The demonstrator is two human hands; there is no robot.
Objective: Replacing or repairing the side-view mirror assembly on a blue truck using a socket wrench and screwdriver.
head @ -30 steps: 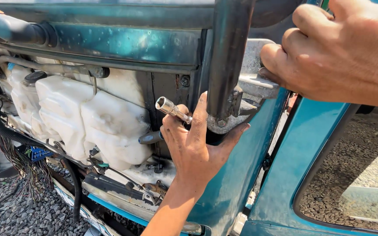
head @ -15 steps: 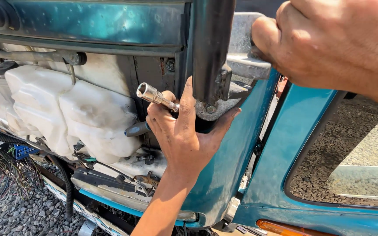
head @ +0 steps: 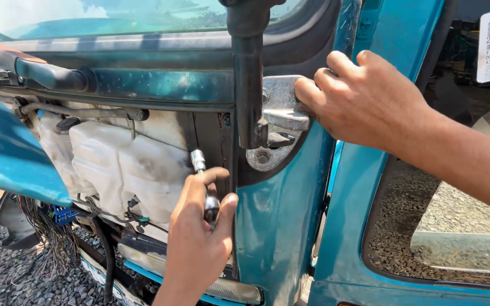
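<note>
The left hand (head: 197, 243) is gripping a chrome socket wrench (head: 205, 187), fingers and thumb curled tight around the lower part of the handle. The tool is standing nearly upright, its small end pointing up, just beside the dark vertical mirror arm (head: 249, 85) and in front of the white plastic reservoir (head: 126, 170). The right hand (head: 364, 102) is pressing on the bare metal bracket (head: 282, 107) at the corner of the teal cab; its fingers are bent and held together over the bracket's top edge, clamped on the plate.

Hazards, as judged from here: the wrench is being held low on the handle, so a slip could swing its upper end into the reservoir or the painted pillar. The bolt (head: 263, 156) under the bracket is sitting close behind the mirror arm, and a tool turned there could pinch knuckles against the arm. If the bracket comes loose, its weight would be falling onto the right hand's fingers.

Clearances: room is tight between the mirror arm and the pillar edge. Open space is lying to the left, in front of the reservoir, and downward toward the loose wiring (head: 52, 238). The raised teal panel (head: 12, 153) at far left is bounding the swing on that side.
</note>
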